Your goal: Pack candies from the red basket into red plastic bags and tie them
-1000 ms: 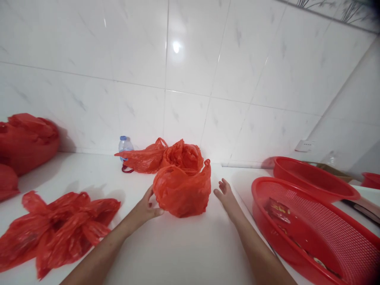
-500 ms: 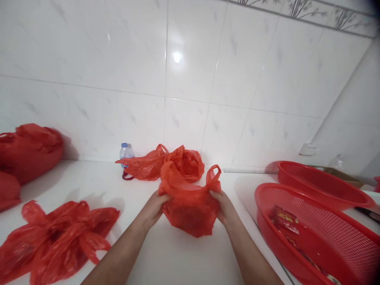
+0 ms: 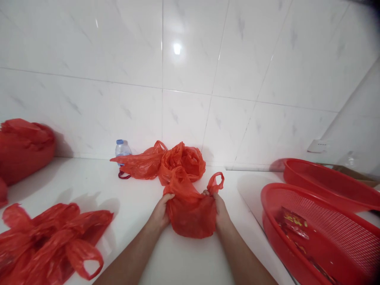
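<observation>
A red plastic bag hangs between my two hands above the white tabletop. My left hand pinches its left upper edge, thumb on top. On the other side my right hand grips the right edge just below a looped handle. The bag bulges at the bottom, and what is inside cannot be made out. Just behind it lies a crumpled heap of red plastic bags near the tiled wall.
Several red bags lie at the left front, with a full red bag behind. A plastic bottle stands by the wall. At right, a red basket holds wrapped packets; a red basin is behind it.
Both hands have lowered the bag slightly, and its bottom now looks rounder. The right handle loop leans outward. The camera view has tilted down a little.
</observation>
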